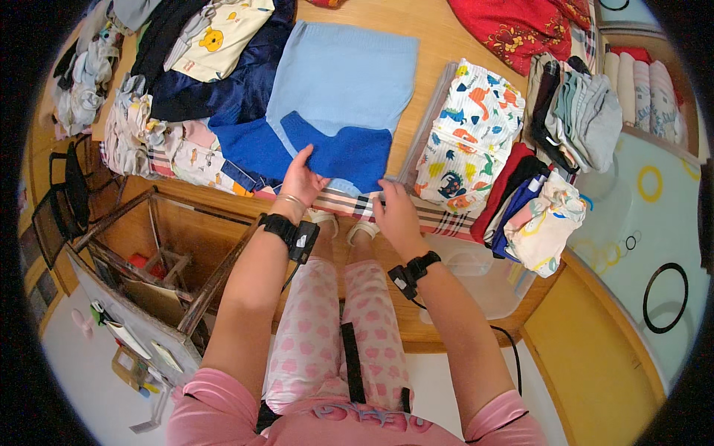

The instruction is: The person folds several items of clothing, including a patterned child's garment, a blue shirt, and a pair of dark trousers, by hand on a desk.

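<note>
A two-tone knit sweater [346,78], light blue with royal-blue parts, lies spread over the table edge in front of me. My left hand [302,181] is at its near left part, thumb on the royal-blue cloth and fingers curled by the light-blue neckline. The cloth seems held there, though part of the grip is hidden. At the near right corner, my right hand [397,209] touches the royal-blue edge with its fingertips, thumb and index finger apart. Each wrist wears a black strapped device.
A folded dinosaur-print garment [471,134] lies right of the sweater. Beyond it are folded clothes [580,111] and a smaller stack [541,223]. Dark clothing [223,92] and a cream bear-print garment [223,39] lie left. An open-topped frame [162,251] stands below left.
</note>
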A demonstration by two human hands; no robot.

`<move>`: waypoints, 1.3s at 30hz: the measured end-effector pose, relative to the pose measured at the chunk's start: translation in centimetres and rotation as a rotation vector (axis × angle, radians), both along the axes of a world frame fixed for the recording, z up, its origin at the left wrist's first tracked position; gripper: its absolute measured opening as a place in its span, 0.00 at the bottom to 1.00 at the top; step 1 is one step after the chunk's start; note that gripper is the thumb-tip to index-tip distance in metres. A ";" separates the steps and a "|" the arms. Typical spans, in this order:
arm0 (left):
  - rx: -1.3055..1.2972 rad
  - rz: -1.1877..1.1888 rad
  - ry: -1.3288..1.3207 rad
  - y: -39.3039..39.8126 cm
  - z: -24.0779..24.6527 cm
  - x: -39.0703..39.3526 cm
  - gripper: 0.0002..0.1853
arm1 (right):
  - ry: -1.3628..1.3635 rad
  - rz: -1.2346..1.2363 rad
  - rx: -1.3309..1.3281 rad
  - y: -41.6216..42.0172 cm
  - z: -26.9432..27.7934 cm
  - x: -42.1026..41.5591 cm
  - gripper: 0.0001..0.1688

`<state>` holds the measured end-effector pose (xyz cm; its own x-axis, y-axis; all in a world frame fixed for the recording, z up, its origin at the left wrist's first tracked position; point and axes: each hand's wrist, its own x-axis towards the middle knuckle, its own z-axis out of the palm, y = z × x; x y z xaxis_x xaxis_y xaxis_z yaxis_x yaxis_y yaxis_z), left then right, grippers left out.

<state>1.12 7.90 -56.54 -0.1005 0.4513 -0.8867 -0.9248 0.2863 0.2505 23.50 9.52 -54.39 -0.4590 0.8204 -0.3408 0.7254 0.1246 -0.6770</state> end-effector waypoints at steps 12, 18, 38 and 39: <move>0.136 0.162 0.154 0.2 -1.6 -4.0 0.08 | -0.335 0.413 0.142 -0.2 -2.1 -2.5 0.20; -0.150 -0.034 0.425 -2.4 -4.6 -7.5 0.09 | -0.470 0.475 0.096 0.0 -1.1 -4.0 0.16; -0.099 -0.245 0.770 2.1 -2.1 -10.9 0.15 | -0.352 0.180 0.394 9.0 -2.0 -6.2 0.22; -0.130 -0.262 0.976 1.3 -2.8 -11.5 0.17 | -0.301 0.181 0.427 8.5 -1.8 -6.6 0.23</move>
